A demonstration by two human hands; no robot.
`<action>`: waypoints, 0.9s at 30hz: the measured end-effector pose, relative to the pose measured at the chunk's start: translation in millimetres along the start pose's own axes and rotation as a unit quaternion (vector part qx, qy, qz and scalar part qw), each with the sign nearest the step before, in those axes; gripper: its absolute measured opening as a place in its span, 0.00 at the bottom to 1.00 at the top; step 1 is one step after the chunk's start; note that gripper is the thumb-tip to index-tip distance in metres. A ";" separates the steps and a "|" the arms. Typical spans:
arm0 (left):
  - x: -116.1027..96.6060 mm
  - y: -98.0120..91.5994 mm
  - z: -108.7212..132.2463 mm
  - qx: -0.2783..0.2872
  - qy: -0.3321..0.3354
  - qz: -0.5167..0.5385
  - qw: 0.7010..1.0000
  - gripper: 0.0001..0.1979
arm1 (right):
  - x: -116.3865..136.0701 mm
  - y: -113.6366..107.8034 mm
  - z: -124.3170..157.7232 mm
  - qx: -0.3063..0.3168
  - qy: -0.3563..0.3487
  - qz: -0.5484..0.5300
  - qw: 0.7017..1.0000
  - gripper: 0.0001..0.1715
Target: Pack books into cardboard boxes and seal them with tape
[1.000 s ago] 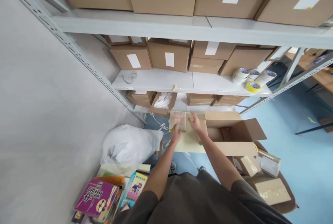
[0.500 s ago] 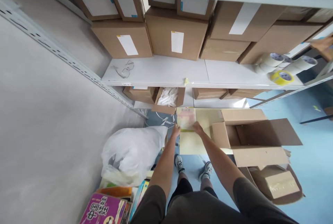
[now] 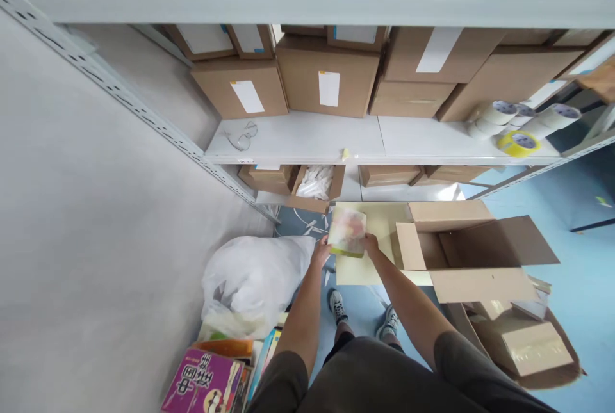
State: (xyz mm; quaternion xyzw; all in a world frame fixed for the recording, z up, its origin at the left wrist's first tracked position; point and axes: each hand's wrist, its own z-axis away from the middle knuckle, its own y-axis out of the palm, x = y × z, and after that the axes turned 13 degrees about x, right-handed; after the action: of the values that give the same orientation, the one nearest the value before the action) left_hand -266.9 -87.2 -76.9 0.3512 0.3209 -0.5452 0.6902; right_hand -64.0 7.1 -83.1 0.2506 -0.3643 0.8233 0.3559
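A small pale book wrapped in clear film (image 3: 346, 232) is held up between both hands, over a pale yellow box flap (image 3: 379, 221). My left hand (image 3: 321, 251) grips its lower left edge, fingers closed on it. My right hand (image 3: 370, 244) grips its lower right corner. An open cardboard box (image 3: 461, 250) lies on its side just to the right of the hands.
Grey metal shelving (image 3: 307, 144) holds taped cardboard boxes (image 3: 327, 80) and tape rolls (image 3: 521, 142). A white plastic bag (image 3: 252, 278) sits on the floor at left, with colourful books (image 3: 206, 384) stacked below it. Smaller flat boxes (image 3: 538, 346) lie at right on the blue floor.
The wrapped book has been lifted off the yellow flap and tilted toward me. The view has shifted slightly; both hands stay on the book.
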 end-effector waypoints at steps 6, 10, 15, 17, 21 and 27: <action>-33.4 2.4 40.7 0.028 0.008 0.075 0.997 0.30 | 35.6 -24.9 52.5 -0.009 -0.091 -0.125 0.988 0.16; -63.3 0.0 66.9 0.043 0.060 0.068 0.995 0.30 | 59.4 -44.6 79.7 0.015 -0.156 -0.193 0.968 0.20; -107.4 5.1 96.0 0.013 0.113 0.053 0.992 0.34 | 94.2 -73.7 104.0 0.070 -0.233 -0.269 0.932 0.24; -125.7 12.4 107.4 0.020 0.138 0.052 0.989 0.34 | 106.1 -90.1 113.3 0.097 -0.255 -0.272 0.923 0.24; -158.1 44.1 124.7 0.035 0.188 0.040 0.981 0.36 | 114.3 -133.9 129.5 0.113 -0.259 -0.271 0.920 0.25; -182.1 148.7 125.6 0.055 0.209 0.005 0.976 0.38 | 74.1 -231.1 146.8 0.091 -0.298 -0.349 0.884 0.24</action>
State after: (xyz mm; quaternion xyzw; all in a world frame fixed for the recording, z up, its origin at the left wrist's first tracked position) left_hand -150.2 -72.4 162.3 0.4968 0.4260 -0.4733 0.5897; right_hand 90.0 34.0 153.5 0.6264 -0.2654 0.5622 0.4702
